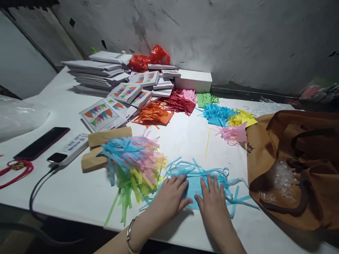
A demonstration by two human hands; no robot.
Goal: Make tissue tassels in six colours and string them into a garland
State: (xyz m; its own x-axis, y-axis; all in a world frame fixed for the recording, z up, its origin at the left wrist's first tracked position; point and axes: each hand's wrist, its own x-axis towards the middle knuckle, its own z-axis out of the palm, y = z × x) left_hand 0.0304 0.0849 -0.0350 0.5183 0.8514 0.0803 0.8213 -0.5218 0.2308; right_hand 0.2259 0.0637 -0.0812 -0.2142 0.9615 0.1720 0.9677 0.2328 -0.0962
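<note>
Left hand (173,194) and right hand (213,195), both spread, lie on light-blue fringed tissue paper (193,188) on the white worktop (185,141); multicoloured paper-strip tassels (132,151) crowd its left, a brown fabric bag (265,141) its right!

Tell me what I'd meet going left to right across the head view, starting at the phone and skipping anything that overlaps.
Phone → multicoloured strip bundle → left hand → right hand → brown bag.
</note>
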